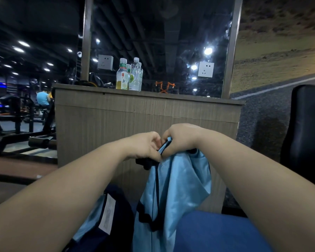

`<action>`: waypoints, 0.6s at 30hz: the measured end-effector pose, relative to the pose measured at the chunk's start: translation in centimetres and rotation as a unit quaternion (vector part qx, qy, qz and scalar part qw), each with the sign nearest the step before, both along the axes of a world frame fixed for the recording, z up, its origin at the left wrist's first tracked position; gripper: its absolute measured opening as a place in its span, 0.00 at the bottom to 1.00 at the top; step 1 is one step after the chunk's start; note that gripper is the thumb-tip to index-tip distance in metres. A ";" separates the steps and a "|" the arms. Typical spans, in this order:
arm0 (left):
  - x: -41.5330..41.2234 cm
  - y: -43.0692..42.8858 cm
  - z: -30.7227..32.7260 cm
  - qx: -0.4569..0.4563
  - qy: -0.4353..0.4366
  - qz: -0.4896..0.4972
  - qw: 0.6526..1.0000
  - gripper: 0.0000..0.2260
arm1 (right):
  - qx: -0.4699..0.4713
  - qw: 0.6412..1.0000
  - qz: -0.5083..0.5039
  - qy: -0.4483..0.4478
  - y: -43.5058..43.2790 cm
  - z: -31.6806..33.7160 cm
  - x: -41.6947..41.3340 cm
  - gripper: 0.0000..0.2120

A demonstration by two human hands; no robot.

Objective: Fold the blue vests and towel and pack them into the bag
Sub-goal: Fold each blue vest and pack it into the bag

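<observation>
Nearest you, below your left hand point(145, 147), lies a dark navy item point(123, 211) with a white label point(108, 213), possibly the bag, though it is too cut off to be sure. Under your right hand point(180, 139) is a blue padded surface point(216, 233). Both hands meet with fingers curled, pinching the dark-trimmed top of the light blue vest point(180, 188), which hangs down from them. Just beyond your knuckles a wooden counter point(135, 120) blocks the way, with bottles point(130, 77) on top above your left hand, a black chair point(306, 131) off to your right hand's side, and gym machines point(16, 113) in the dim room far left.
</observation>
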State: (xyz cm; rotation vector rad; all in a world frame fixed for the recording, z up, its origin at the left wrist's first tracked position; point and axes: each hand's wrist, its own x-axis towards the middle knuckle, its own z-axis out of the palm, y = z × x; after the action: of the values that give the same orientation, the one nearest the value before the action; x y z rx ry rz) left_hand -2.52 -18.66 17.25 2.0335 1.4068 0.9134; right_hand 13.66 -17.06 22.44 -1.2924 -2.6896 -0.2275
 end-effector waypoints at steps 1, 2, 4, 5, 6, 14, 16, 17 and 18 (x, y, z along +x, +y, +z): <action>0.0 -0.1 0.0 0.004 0.050 0.012 0.999 0.17 | 0.010 1.000 -0.003 -0.011 -0.1 0.0 0.0 0.14; 0.0 0.0 0.0 0.014 0.093 0.027 0.995 0.17 | 0.023 0.999 -0.005 -0.023 -0.1 0.0 0.0 0.15; 0.0 0.2 -0.3 0.038 0.101 0.041 0.993 0.16 | 0.060 0.997 -0.006 -0.042 -0.2 0.1 0.1 0.16; 0.0 0.4 -0.5 0.039 0.061 0.036 0.997 0.16 | 0.081 0.996 -0.006 -0.045 -0.2 0.1 0.1 0.16; 0.0 0.5 -0.8 0.031 -0.001 0.026 0.999 0.16 | 0.101 0.994 -0.008 -0.044 -0.2 0.2 0.2 0.17; -0.5 0.6 -4.2 -0.044 -0.254 -0.057 0.965 0.28 | 0.178 0.983 -0.025 -0.027 0.2 0.5 0.7 0.26; -0.7 0.7 -4.9 -0.055 -0.247 -0.083 0.964 0.29 | 0.175 0.984 -0.026 -0.025 0.4 0.6 0.9 0.26; -0.8 0.7 -5.2 -0.053 -0.242 -0.094 0.964 0.28 | 0.169 0.985 -0.026 -0.025 0.6 0.7 1.1 0.27; -1.0 0.9 -5.3 -0.052 -0.240 -0.096 0.965 0.25 | 0.160 0.987 -0.025 -0.024 0.7 0.9 1.3 0.28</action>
State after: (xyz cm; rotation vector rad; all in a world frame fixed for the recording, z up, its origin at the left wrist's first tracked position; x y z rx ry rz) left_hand -3.54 -17.80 11.97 1.6835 0.9548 1.1242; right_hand 14.94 -16.35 23.30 -1.2684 -2.5231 -0.6723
